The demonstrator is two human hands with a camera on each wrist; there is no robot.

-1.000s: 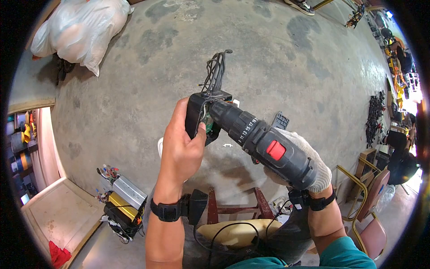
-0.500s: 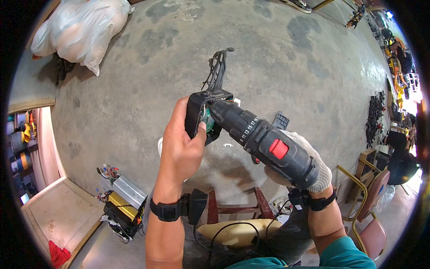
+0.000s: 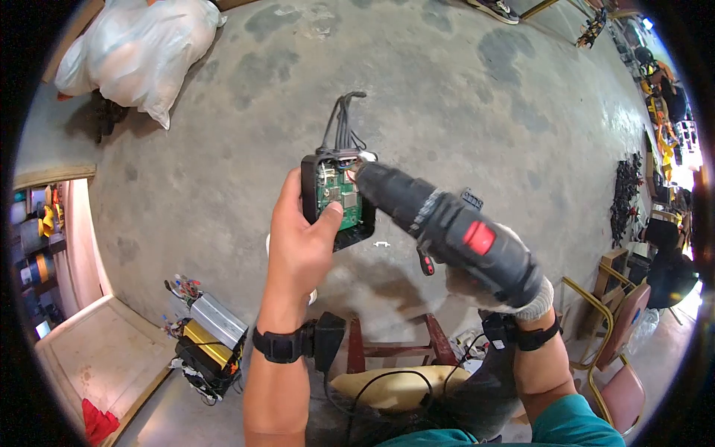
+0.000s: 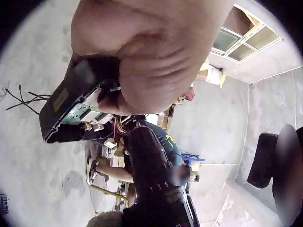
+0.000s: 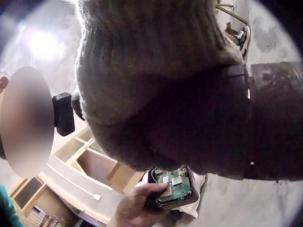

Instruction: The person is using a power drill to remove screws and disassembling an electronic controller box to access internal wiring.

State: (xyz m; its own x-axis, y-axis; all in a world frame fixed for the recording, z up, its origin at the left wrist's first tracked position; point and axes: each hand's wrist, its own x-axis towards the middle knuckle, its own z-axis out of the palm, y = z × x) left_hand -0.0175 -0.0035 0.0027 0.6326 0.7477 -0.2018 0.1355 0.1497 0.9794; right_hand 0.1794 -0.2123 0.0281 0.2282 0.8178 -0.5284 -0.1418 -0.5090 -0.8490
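Observation:
In the head view, my bare left hand [image 3: 302, 242] grips a black plastic housing [image 3: 353, 238], with the thumb lying over the green circuit board [image 3: 348, 212] inside it. Dark cables [image 3: 342, 128] stick out from the housing's far end. My right hand [image 3: 539, 302], in a knitted glove [image 5: 156, 71], holds a black power drill [image 3: 447, 220] with a red switch on top. The drill's nose overlaps the upper right corner of the housing, by some thin wires. In the left wrist view, coloured wires [image 4: 122, 128] show between board and drill; the bit is hidden.
On the floor lie a red-and-black handled tool [image 3: 425, 262], a small white part [image 3: 381, 244] and a dark plastic piece [image 3: 472, 198]. A wooden stool [image 3: 395, 349] stands close below. Metal boxes with wires [image 3: 216, 316] sit left, a chair [image 3: 622, 350] right.
The housing has tilted so that its open face and circuit board show more fully. The drill has shifted down and right, its nose away from the housing's middle.

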